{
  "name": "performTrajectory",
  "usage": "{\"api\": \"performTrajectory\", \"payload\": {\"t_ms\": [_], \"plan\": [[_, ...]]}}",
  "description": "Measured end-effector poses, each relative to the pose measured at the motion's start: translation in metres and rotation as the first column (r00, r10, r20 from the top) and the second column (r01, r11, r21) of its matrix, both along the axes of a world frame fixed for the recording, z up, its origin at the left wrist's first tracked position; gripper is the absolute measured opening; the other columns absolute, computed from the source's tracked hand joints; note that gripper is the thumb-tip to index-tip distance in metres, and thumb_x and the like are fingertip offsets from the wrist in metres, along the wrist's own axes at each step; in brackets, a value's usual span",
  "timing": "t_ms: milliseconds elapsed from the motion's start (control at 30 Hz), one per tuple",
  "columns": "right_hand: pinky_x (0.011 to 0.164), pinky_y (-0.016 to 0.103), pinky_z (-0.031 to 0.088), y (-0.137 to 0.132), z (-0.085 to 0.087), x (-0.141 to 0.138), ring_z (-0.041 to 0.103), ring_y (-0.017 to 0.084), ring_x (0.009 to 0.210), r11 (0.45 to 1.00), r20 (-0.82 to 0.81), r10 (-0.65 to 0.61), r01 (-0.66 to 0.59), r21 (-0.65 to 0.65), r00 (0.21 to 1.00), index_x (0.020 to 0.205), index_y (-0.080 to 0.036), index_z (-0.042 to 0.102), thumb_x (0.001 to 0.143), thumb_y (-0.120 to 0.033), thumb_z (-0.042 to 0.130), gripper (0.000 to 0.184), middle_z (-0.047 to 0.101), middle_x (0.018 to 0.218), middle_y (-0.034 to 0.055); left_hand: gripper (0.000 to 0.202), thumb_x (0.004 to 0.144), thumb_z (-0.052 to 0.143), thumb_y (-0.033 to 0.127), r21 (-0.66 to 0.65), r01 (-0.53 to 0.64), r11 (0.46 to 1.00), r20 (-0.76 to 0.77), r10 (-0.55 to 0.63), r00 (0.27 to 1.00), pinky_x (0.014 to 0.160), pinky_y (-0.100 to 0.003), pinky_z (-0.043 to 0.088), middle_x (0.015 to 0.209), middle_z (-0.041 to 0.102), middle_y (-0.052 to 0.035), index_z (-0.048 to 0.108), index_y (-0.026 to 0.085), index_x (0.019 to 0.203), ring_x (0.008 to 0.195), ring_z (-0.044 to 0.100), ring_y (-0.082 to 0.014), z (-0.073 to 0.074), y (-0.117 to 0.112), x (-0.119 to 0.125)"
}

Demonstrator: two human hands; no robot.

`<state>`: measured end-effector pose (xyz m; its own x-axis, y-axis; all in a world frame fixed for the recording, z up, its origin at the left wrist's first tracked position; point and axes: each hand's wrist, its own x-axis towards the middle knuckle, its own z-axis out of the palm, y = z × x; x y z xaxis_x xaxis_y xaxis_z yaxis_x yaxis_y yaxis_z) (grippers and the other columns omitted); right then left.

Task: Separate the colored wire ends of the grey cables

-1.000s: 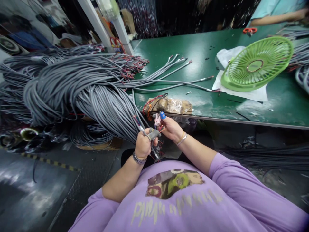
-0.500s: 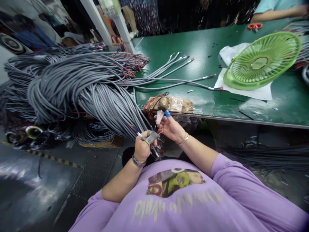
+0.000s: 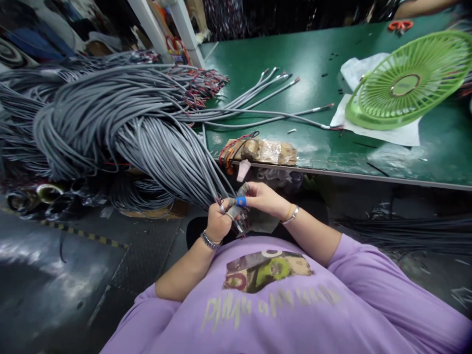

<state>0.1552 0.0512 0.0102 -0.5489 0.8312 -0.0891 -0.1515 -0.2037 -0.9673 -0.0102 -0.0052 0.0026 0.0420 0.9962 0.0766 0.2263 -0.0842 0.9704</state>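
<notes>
My left hand [image 3: 219,222] is closed around the end of a grey cable [image 3: 221,205], its fingertips wrapped in grey. My right hand [image 3: 268,199] meets it just above my lap, thumb and fingers pressed together at the cable end. Blue tape [image 3: 241,201] covers one right fingertip, and grey wrapping covers another. Whatever the right fingers pinch is hidden between the two hands. Beyond them, a small motor [image 3: 250,148] is taped to a board at the table edge, with a pale pink tapered piece [image 3: 243,170] sticking out toward me, apart from both hands.
A large bundle of grey cables [image 3: 84,118] fills the left and runs down to my hands. On the green table [image 3: 265,69] lie several loose cable ends, a green fan [image 3: 405,86] on white paper, and red-handled scissors [image 3: 400,25]. A co-worker's forearm [image 3: 424,7] shows far right.
My right hand has come down from beside the pink piece to meet my left hand. Coloured wires that showed between the hands are now mostly covered. The view has shifted slightly.
</notes>
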Motion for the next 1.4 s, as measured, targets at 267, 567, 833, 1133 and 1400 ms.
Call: {"api": "performTrajectory", "payload": {"t_ms": [267, 567, 833, 1133, 1400], "plan": [[0.053, 0.019, 0.039, 0.015, -0.016, 0.003, 0.048, 0.006, 0.054, 0.915, -0.034, -0.313, 0.292, -0.277, 0.949, 0.075, -0.015, 0.066, 0.067, -0.031, 0.079, 0.022, 0.064, 0.065, -0.0017, 0.036, 0.080, 0.067, 0.032, -0.089, 0.079, 0.993, 0.030, -0.077, 0.997, 0.049, -0.023, 0.036, 0.047, 0.054, 0.0012, 0.056, 0.016, 0.049, 0.046, 0.045, -0.0081, 0.009, 0.000, -0.003], [0.054, 0.020, 0.047, 0.011, -0.010, 0.017, 0.057, 0.010, 0.064, 0.953, -0.017, -0.041, 0.034, -0.301, 0.999, 0.081, -0.015, 0.066, 0.075, -0.049, 0.075, 0.035, 0.070, 0.081, 0.0054, 0.035, 0.080, 0.067, 0.032, -0.098, 0.041, 0.994, 0.079, -0.034, 0.996, 0.048, -0.023, 0.035, 0.046, 0.053, 0.0012, 0.057, 0.017, 0.050, 0.045, 0.044, -0.0084, -0.003, 0.004, -0.008], [0.055, 0.022, 0.039, 0.004, -0.011, -0.005, 0.047, 0.008, 0.057, 0.999, -0.012, -0.007, 0.006, -0.050, 1.000, 0.073, -0.014, 0.064, 0.061, -0.043, 0.082, 0.036, 0.059, 0.063, -0.0025, 0.035, 0.080, 0.066, 0.033, -0.131, 0.061, 0.989, 0.014, -0.060, 0.998, 0.048, -0.022, 0.038, 0.047, 0.055, 0.0007, 0.057, 0.016, 0.051, 0.044, 0.048, -0.0086, 0.000, 0.006, -0.007], [0.067, 0.028, 0.044, -0.004, -0.010, -0.015, 0.053, 0.014, 0.069, 0.944, 0.070, -0.181, 0.154, 0.292, 0.981, 0.070, -0.017, 0.066, 0.073, -0.041, 0.074, 0.026, 0.061, 0.072, 0.0013, 0.035, 0.076, 0.068, 0.034, -0.302, 0.245, 0.921, -0.005, -0.258, 0.966, 0.047, -0.022, 0.041, 0.043, 0.057, -0.0012, 0.059, 0.015, 0.048, 0.041, 0.049, -0.0089, 0.007, 0.015, -0.010], [0.063, 0.024, 0.044, -0.006, -0.014, -0.006, 0.052, 0.010, 0.067, 0.983, -0.087, -0.182, 0.178, -0.051, 0.979, 0.087, -0.017, 0.067, 0.072, -0.056, 0.073, 0.042, 0.063, 0.079, 0.0010, 0.039, 0.079, 0.066, 0.040, -0.222, 0.046, 0.974, 0.151, -0.012, 0.988, 0.044, -0.022, 0.040, 0.046, 0.060, -0.0034, 0.064, 0.015, 0.049, 0.040, 0.050, -0.0094, 0.005, 0.012, -0.008]]}}
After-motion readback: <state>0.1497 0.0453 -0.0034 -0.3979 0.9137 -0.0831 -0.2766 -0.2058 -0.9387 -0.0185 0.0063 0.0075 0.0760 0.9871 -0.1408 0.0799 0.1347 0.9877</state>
